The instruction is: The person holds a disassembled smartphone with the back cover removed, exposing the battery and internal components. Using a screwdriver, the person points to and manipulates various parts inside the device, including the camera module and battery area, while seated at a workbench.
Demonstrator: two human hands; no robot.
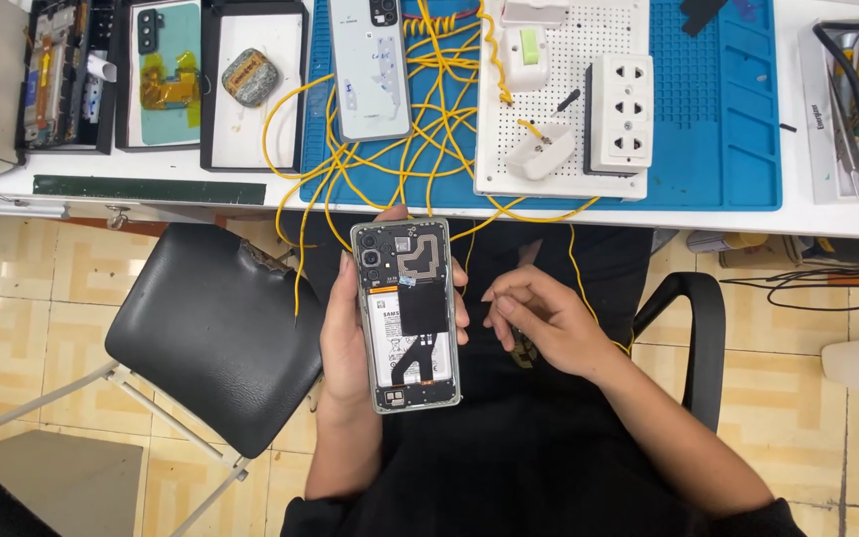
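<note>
We keep the left hand point(350, 343) wrapped firmly around the opened phone point(407, 313), level over the lap, while the right hand point(539, 318), fingers loosely curled and apparently empty, works just beside it.

Left hand point(350, 328) fingers curled in grip, right hand point(544, 323) loosely curled

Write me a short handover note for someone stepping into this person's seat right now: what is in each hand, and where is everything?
Left hand: holds the opened phone upright over the lap, back cover off, insides facing up.
Right hand: beside the phone, fingertips pinched together; whether they hold something is too small to tell.
On the bench: the grey back cover lies on the blue mat among yellow wires, next to a white socket board.
Done: the back is off. Left: the phone remains open.
</note>
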